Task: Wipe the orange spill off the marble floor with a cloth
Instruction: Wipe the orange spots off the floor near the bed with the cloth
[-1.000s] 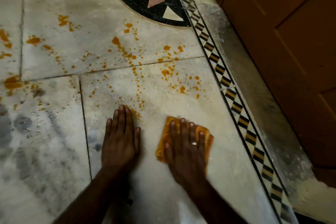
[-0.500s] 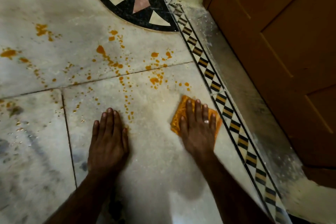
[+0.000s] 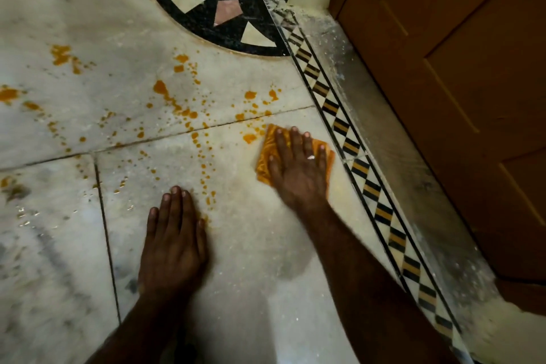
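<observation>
Pale marble floor (image 3: pixel 88 26) fills my view, cut by dark joint lines, with a black inlaid fan (image 3: pixel 224 13) at the far corner and a diamond-patterned border strip (image 3: pixel 363 168) running along its right edge beside a wooden door (image 3: pixel 461 91).

My right hand (image 3: pixel 298 165) lies flat with fingers spread, pressing a folded orange cloth (image 3: pixel 267 156) against the floor near that border, just short of the cross joint. My left hand (image 3: pixel 172 242) rests palm-down, holding nothing, propping me up nearer to me.

The orange spill (image 3: pixel 174 103) is scattered as blobs and fine drops beyond the cloth, across the far slab and out toward the floor's left edge; a trail of drops also runs down to my left fingertips.

I judge the risks to be these. The cloth is already the colour of the spill, so it may be loaded and smear a film instead of lifting. Pushing forward could drive liquid into the joint or the patterned border. My bracing hand touches some drops and may track them onto cleaned marble, or slip on the wet stone.
</observation>
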{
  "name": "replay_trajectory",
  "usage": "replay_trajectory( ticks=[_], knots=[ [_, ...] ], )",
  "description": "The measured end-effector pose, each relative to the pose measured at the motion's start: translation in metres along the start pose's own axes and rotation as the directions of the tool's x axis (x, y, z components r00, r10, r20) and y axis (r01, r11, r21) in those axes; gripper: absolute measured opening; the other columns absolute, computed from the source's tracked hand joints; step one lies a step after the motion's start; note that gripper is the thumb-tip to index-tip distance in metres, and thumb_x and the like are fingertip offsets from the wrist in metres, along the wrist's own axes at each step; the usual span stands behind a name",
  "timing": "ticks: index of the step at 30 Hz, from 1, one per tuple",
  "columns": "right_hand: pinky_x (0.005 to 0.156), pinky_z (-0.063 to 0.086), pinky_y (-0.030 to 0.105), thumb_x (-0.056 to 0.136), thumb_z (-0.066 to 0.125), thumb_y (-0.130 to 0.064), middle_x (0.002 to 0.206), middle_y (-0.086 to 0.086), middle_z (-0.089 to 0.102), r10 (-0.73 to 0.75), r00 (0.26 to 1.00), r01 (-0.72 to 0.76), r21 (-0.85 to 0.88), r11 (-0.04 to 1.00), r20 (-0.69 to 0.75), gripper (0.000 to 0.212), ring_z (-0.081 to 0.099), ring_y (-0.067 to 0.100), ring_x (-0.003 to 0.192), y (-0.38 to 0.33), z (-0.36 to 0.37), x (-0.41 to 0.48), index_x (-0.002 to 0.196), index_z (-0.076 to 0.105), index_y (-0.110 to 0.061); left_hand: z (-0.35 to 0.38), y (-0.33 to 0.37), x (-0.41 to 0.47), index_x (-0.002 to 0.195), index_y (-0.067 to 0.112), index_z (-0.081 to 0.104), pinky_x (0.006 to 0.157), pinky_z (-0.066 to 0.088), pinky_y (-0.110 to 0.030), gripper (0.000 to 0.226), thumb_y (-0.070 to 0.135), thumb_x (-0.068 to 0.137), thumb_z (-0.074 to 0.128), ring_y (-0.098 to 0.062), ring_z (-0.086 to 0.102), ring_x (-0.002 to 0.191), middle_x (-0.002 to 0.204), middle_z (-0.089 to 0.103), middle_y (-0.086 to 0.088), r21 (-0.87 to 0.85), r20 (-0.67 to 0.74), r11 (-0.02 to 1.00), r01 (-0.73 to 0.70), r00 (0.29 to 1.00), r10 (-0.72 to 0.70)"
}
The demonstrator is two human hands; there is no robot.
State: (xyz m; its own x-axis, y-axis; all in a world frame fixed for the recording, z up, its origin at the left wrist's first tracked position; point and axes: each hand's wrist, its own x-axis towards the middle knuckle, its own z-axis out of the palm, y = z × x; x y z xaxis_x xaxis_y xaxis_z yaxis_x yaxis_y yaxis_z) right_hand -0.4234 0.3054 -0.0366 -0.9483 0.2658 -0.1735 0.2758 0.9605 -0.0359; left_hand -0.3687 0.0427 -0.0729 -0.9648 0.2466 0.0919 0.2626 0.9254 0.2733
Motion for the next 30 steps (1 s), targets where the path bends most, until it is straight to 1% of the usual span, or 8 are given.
replay_trajectory(
  ticks=[4,7,11,14,16,20,25,30],
  knots=[
    [0.125,-0.009,0.054,0.099,0.003,-0.063,0.172,0.001,-0.006,0.186,0.982,-0.188,0.078,0.979,0.023,0.071,-0.006,0.027,0.158,0.023,0.002,-0.030,0.162,-0.010,-0.033,0.001,0.000,0.000,0.153,-0.003,0.031,0.124,0.018,-0.050,0.062,0.032,0.102,0.027,-0.033,0.027,0.151,0.162,0.028,-0.020,-0.005,-0.001,1.000,0.015,1.000,-0.015],
    [0.126,0.004,0.058,0.101,0.011,-0.057,0.172,0.005,0.007,0.235,0.972,-0.232,0.073,0.970,-0.024,0.070,0.010,0.032,0.158,0.009,0.014,-0.083,0.164,0.002,-0.028,0.000,0.002,0.000,0.154,-0.002,0.030,0.125,0.018,-0.050,0.060,0.031,0.103,0.028,-0.032,0.026,0.151,0.162,0.027,-0.020,-0.007,-0.019,1.000,0.020,1.000,-0.020],
    [0.123,0.017,0.061,0.102,0.030,-0.049,0.169,0.012,0.022,0.014,0.995,-0.014,0.002,1.000,-0.099,0.067,0.026,0.037,0.153,-0.047,0.031,-0.135,0.163,0.021,-0.023,0.001,0.003,0.000,0.152,-0.003,0.033,0.124,0.021,-0.050,0.058,0.027,0.103,0.034,-0.034,0.031,0.149,0.160,0.032,-0.022,-0.001,-0.069,1.000,0.010,0.998,-0.010],
    [0.123,0.017,0.059,0.103,0.034,-0.048,0.169,0.008,0.025,-0.217,0.967,0.218,-0.005,0.976,-0.136,0.064,0.024,0.034,0.155,-0.081,0.033,-0.108,0.162,0.024,-0.027,0.001,0.000,-0.001,0.152,-0.005,0.034,0.124,0.021,-0.051,0.057,0.027,0.104,0.031,-0.036,0.032,0.149,0.159,0.032,-0.024,0.017,-0.064,1.000,-0.009,0.998,0.010],
    [0.123,0.018,0.058,0.102,0.034,-0.050,0.168,0.006,0.028,-0.284,0.948,0.284,-0.020,0.958,-0.144,0.063,0.027,0.033,0.154,-0.088,0.029,-0.069,0.161,0.028,-0.030,0.000,0.000,0.000,0.151,-0.005,0.034,0.123,0.021,-0.051,0.058,0.027,0.104,0.030,-0.036,0.032,0.148,0.159,0.032,-0.024,0.017,-0.053,1.000,-0.012,0.998,0.013],
    [0.123,0.015,0.059,0.101,0.023,-0.054,0.168,0.007,0.028,-0.166,0.981,0.165,-0.012,0.986,-0.101,0.066,0.027,0.033,0.154,-0.057,0.018,-0.032,0.162,0.025,-0.030,-0.008,-0.008,-0.002,0.152,-0.003,0.035,0.123,0.020,-0.049,0.058,0.028,0.103,0.031,-0.035,0.033,0.148,0.159,0.033,-0.022,0.014,-0.030,1.000,0.025,0.999,-0.024],
    [0.122,0.020,0.060,0.104,0.023,-0.049,0.168,0.011,0.027,-0.008,0.983,0.001,-0.039,0.999,-0.185,0.065,0.030,0.036,0.152,-0.036,0.033,-0.099,0.163,0.023,-0.023,-0.029,-0.067,-0.025,0.155,-0.001,0.028,0.126,0.009,-0.044,0.063,0.035,0.103,0.022,-0.031,0.025,0.152,0.163,0.026,-0.019,0.065,0.042,0.986,0.155,0.987,-0.158],
    [0.122,0.020,0.061,0.103,0.033,-0.047,0.168,0.011,0.025,-0.298,0.945,0.293,-0.058,0.954,-0.135,0.065,0.026,0.036,0.154,-0.099,0.044,-0.170,0.162,0.025,-0.022,-0.039,-0.090,-0.055,0.156,0.000,0.024,0.127,0.000,-0.037,0.061,0.033,0.105,0.026,-0.027,0.017,0.154,0.164,0.021,-0.017,0.083,0.003,0.981,0.176,0.984,-0.177]
  ],
)
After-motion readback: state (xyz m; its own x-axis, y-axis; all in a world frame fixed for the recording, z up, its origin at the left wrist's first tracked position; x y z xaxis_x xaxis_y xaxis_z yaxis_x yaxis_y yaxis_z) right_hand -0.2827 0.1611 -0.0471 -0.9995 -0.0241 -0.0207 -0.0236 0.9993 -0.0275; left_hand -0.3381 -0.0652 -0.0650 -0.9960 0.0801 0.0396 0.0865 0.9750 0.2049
